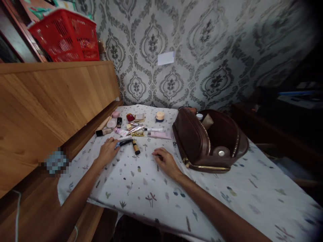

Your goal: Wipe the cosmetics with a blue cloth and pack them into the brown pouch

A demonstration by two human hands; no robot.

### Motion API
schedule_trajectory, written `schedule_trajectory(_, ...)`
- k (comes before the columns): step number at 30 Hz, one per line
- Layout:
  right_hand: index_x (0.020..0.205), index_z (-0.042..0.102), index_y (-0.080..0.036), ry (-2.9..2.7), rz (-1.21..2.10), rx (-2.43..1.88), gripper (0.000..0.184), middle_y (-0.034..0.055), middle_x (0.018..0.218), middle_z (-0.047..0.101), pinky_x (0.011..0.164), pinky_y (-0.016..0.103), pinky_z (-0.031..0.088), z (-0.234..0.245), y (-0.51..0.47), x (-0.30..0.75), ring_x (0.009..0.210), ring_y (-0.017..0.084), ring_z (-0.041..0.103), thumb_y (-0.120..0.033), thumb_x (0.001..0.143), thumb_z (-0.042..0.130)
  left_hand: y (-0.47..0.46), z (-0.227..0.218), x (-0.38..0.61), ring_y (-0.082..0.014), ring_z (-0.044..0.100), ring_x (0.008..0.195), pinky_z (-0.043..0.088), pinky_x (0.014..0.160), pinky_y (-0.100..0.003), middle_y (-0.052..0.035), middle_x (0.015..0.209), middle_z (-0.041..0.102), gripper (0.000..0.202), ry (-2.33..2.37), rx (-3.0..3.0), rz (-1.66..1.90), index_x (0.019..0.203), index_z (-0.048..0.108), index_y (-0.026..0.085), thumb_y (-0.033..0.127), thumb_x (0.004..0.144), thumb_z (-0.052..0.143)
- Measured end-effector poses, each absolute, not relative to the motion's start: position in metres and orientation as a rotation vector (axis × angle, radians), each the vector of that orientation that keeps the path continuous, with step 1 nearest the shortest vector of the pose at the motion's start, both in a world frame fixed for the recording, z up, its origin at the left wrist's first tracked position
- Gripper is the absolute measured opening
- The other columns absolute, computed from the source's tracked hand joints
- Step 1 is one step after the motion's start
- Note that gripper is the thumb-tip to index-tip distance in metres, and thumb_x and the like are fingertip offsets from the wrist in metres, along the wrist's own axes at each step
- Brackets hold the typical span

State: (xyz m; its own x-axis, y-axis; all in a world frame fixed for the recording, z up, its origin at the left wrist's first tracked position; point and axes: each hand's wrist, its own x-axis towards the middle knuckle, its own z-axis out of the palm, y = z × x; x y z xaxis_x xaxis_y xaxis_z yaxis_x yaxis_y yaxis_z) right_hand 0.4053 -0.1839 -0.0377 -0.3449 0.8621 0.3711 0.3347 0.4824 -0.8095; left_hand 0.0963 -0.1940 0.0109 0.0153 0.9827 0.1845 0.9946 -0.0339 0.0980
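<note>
My left hand (108, 151) rests on the printed white cloth (151, 188), its fingers closed round a dark pen-like tube (123, 143). A gold-and-black lipstick (135, 147) lies just right of it. My right hand (166, 162) lies on the cloth with fingers curled over a small dark thing I cannot make out. An open brown leather pouch (202, 141) with gold zips sits to the right of my right hand.
Several cosmetics lie in a cluster at the back: a pink tube (159, 134), a silver tube (135, 128), a round jar (159, 116), a red compact (130, 117). A wooden headboard (50, 101) runs along the left, with a red basket (65, 35) above. Patterned wallpaper is behind.
</note>
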Motion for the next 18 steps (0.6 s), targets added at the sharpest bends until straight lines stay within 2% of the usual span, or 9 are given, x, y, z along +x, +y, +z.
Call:
schedule_trajectory(3, 0.089, 0.073, -0.018, -1.905, 0.793, -1.0, 0.023, 0.0081, 0.1, 0.068, 0.071, 0.031, 0.053, -0.038, -0.183, 0.406, 0.08, 0.018, 0.064, -0.01, 0.081, 0.053, -0.193, 0.007, 0.094, -0.0299, 0.057, 0.113, 0.05, 0.087, -0.039, -0.0103, 0.114, 0.064, 0.03, -2.169, -2.173, -0.299, 0.119, 0.061, 0.02, 0.024, 0.091, 0.054)
schedule_trajectory(7, 0.089, 0.072, -0.019, -1.92, 0.786, -0.988, 0.023, 0.0081, 0.101, 0.067, 0.072, 0.03, 0.052, -0.038, -0.184, 0.406, 0.084, 0.018, 0.064, -0.01, 0.081, 0.053, -0.193, 0.004, 0.097, -0.026, 0.06, 0.11, 0.049, 0.089, -0.036, -0.0066, 0.115, 0.066, 0.029, -2.177, -2.157, -0.338, 0.121, 0.059, 0.023, 0.024, 0.093, 0.053)
schedule_trajectory(10, 0.088, 0.072, -0.019, -1.926, 0.79, -0.979, 0.023, 0.0079, 0.099, 0.066, 0.073, 0.03, 0.052, -0.038, -0.183, 0.406, 0.086, 0.019, 0.064, -0.01, 0.081, 0.052, -0.194, 0.006, 0.102, -0.0263, 0.06, 0.108, 0.049, 0.087, -0.037, -0.0071, 0.115, 0.065, 0.028, -2.181, -2.129, -0.365, 0.121, 0.059, 0.023, 0.027, 0.095, 0.049)
schedule_trajectory(15, 0.088, 0.072, -0.019, -1.92, 0.792, -0.983, 0.023, 0.0073, 0.099, 0.066, 0.072, 0.029, 0.053, -0.039, -0.183, 0.406, 0.084, 0.018, 0.064, -0.01, 0.081, 0.052, -0.201, 0.014, 0.121, -0.0301, 0.055, 0.117, 0.049, 0.085, -0.038, -0.0114, 0.12, 0.062, 0.028, -2.136, -2.117, -0.399, 0.119, 0.06, 0.021, 0.029, 0.099, 0.042)
schedule_trajectory(18, 0.088, 0.072, -0.019, -1.92, 0.784, -0.984, 0.024, 0.0075, 0.1, 0.067, 0.072, 0.029, 0.053, -0.039, -0.183, 0.406, 0.086, 0.018, 0.065, -0.009, 0.08, 0.053, -0.205, 0.016, 0.144, -0.0269, 0.057, 0.117, 0.049, 0.088, -0.036, -0.0094, 0.122, 0.063, 0.031, -2.073, -2.183, -0.436, 0.122, 0.059, 0.023, 0.035, 0.102, 0.039)
